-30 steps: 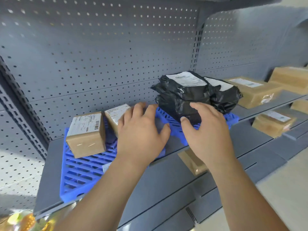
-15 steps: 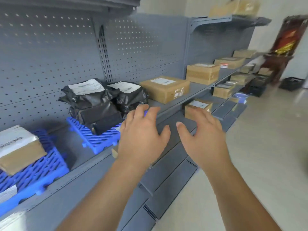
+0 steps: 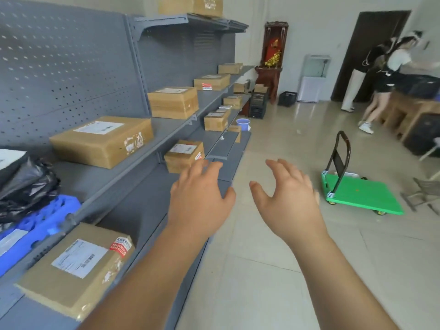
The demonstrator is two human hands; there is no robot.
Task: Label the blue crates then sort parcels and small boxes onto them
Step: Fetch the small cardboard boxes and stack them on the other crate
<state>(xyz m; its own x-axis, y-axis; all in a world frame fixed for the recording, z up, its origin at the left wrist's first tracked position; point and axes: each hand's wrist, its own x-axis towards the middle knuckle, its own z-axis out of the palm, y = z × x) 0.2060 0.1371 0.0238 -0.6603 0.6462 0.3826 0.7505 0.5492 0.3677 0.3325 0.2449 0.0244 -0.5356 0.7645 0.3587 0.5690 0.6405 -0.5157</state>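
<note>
My left hand (image 3: 202, 198): open, fingers spread, empty, raised over the edge of the lower shelf (image 3: 152, 194).
My right hand (image 3: 285, 198): open, empty, over the floor.
Blue crate (image 3: 45, 217): far left, black parcels (image 3: 26, 182) on it.
Nearest box (image 3: 76, 267): lower shelf, label up.
Green trolley (image 3: 362, 194): on the floor, right.

— How are the hands seen?
— Both arms are extended forward, bare. The left hand (image 3: 201, 198) and right hand (image 3: 287, 198) are held palms-down, fingers spread and slightly curled, nothing gripped.
</note>
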